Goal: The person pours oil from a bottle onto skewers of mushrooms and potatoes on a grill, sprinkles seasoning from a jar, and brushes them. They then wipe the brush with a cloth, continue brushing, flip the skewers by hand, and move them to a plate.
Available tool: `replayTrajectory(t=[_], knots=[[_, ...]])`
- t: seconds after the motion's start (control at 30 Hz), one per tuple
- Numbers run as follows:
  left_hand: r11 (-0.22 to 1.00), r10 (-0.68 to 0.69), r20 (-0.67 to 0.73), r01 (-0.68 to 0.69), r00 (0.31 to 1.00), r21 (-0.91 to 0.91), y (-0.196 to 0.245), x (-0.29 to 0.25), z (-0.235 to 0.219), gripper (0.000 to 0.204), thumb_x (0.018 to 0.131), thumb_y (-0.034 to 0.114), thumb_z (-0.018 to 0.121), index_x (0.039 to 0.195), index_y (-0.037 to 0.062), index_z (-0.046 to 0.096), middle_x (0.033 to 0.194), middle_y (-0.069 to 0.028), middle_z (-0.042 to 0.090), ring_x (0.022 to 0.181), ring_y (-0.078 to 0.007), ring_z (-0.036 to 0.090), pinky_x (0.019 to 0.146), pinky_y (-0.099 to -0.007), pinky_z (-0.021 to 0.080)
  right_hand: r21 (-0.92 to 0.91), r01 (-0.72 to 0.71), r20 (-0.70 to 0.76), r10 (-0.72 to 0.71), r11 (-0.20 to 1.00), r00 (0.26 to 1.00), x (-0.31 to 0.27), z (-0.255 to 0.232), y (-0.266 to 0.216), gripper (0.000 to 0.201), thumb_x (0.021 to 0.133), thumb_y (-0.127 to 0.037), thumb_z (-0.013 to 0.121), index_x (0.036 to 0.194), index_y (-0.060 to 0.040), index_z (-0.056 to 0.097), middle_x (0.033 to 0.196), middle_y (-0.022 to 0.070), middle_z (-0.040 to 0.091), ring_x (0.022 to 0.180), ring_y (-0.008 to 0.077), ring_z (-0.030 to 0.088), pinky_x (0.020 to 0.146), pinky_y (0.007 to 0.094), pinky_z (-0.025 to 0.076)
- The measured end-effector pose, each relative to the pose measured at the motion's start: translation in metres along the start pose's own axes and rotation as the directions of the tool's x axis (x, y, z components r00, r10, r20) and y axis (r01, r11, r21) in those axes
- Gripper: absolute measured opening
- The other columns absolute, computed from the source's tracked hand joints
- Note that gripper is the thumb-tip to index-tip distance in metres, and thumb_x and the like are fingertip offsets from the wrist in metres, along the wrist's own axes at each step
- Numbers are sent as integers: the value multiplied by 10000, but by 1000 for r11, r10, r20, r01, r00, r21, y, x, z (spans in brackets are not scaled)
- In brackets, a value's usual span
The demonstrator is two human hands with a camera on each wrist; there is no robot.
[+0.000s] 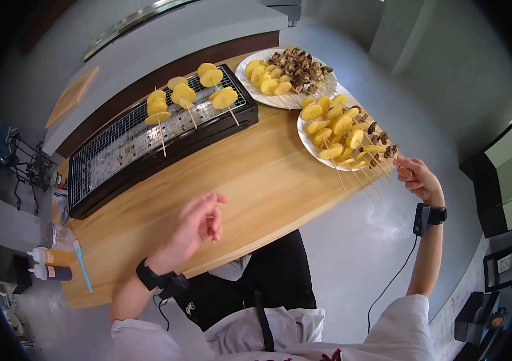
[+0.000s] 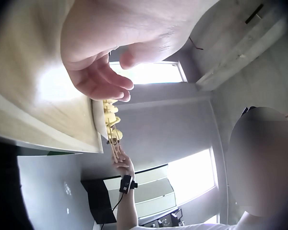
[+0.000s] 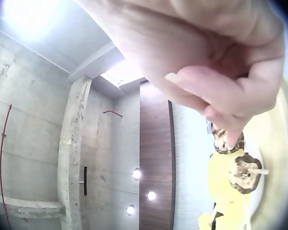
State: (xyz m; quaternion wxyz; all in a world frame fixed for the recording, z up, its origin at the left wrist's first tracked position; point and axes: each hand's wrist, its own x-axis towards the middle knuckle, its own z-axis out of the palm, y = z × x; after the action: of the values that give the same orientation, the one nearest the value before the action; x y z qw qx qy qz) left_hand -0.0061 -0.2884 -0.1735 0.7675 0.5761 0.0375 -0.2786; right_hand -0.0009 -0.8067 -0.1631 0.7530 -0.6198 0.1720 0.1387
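My right hand (image 1: 419, 179) is at the right edge of the near white plate (image 1: 302, 141), its thumb and fingertips pinching the end of a mushroom skewer (image 1: 392, 150). In the right wrist view its fingertips are right at a browned mushroom (image 3: 228, 141), and the palm hides much of the stick. Potato-slice skewers (image 1: 341, 125) are piled on the same plate, their sticks poking out over the table edge. Loosely curled, my left hand (image 1: 193, 228) hovers above the wooden table and holds nothing.
A black grill (image 1: 166, 150) on the table (image 1: 256, 180) carries several potato skewers (image 1: 184, 95). Behind the near plate stands another white plate (image 1: 241, 72) of potato and mushroom skewers. Sauce bottles (image 1: 51, 257), a clear jar (image 1: 60, 237) and a blue brush (image 1: 84, 271) are at left.
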Motion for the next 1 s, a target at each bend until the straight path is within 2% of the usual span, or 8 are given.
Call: replayTrajectory(t=[0.07,0.2,0.37,0.53,0.7,0.87,1.0], knots=[[996,-62,99,56,993,66,-5,3,5,325,1032,342,428,1094,35,514,648,-6,467,569,-105,494,557,-248,416,-16,-8,27,8,1000,1000,-3,5,-4,315,1006,-298,537,910,-7,608,604,-81,329,482,-9,249,307,120,204],[992,-75,174,54,982,118,-9,10,15,307,1038,316,416,1070,30,523,662,-15,499,587,-113,503,574,-254,422,-26,-10,3,10,1000,1000,-8,16,-13,305,1008,-288,533,895,-14,604,613,-86,308,499,-2,236,322,129,183],[967,-183,332,108,925,232,-9,12,38,340,1057,312,366,1024,19,535,662,-19,512,626,-112,516,616,-261,434,-221,2,-52,-14,975,999,-10,20,-22,333,1012,-325,520,822,-55,559,605,-93,285,505,12,220,341,150,170],[955,-182,491,35,852,294,-17,18,54,394,1069,324,315,1034,5,543,689,-28,554,625,-108,551,593,-243,454,-413,-1,-103,-45,911,994,-14,31,-30,393,1027,-376,469,750,-99,502,599,-97,256,496,26,195,382,184,177],[945,-195,535,11,822,328,-18,18,60,441,1072,349,282,1032,2,553,688,-27,558,624,-106,552,592,-240,455,-499,-6,-61,-28,867,998,-13,35,-32,441,1036,-415,423,686,-149,383,599,-96,228,495,43,174,411,214,191],[950,-187,561,4,806,312,-14,17,56,474,1072,368,257,1036,3,556,689,-28,558,625,-103,557,594,-240,460,-493,88,-180,-200,865,963,-11,30,-32,446,1036,-427,416,691,-148,365,605,-90,220,499,54,176,427,233,224],[945,-139,583,-68,800,319,-3,12,52,439,1073,335,282,1031,1,563,676,-23,570,619,-93,557,589,-235,455,-568,109,-205,-268,816,942,-14,37,-44,448,1038,-432,404,696,-144,376,599,-86,234,490,59,198,428,235,254]])
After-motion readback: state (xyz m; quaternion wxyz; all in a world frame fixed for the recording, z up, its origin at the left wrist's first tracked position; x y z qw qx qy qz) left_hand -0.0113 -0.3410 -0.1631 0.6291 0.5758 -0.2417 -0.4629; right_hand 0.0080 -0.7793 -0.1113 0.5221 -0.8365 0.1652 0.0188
